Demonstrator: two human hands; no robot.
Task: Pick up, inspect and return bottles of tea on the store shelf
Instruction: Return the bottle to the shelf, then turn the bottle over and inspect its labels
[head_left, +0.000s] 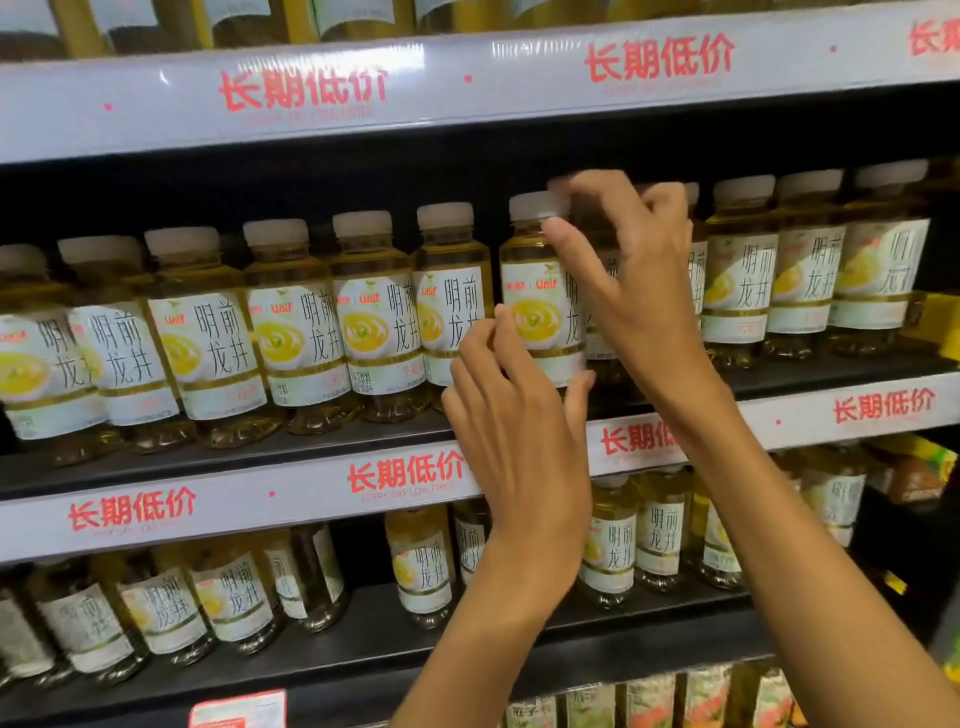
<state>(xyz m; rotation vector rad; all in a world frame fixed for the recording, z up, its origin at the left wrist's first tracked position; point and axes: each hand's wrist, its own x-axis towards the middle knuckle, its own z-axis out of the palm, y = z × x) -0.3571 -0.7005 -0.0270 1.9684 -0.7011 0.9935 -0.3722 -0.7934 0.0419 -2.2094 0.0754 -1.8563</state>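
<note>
— On middle shelf (363, 447), front row: which item is handled?
— Tea bottle (540, 306), upright, white cap, yellow liquid. Left hand (511, 410) rests at its lower label, fingers loosely spread. Right hand (631, 280) hovers beside its cap, fingers apart, gripping nothing.
— Surroundings?
— Matching bottles either side; red-lettered price strip (311, 493) below.

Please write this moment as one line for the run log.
left hand: touches tea bottle low on its label | right hand: fingers spread near the cap, no grip | bottle: upright on middle shelf
</note>
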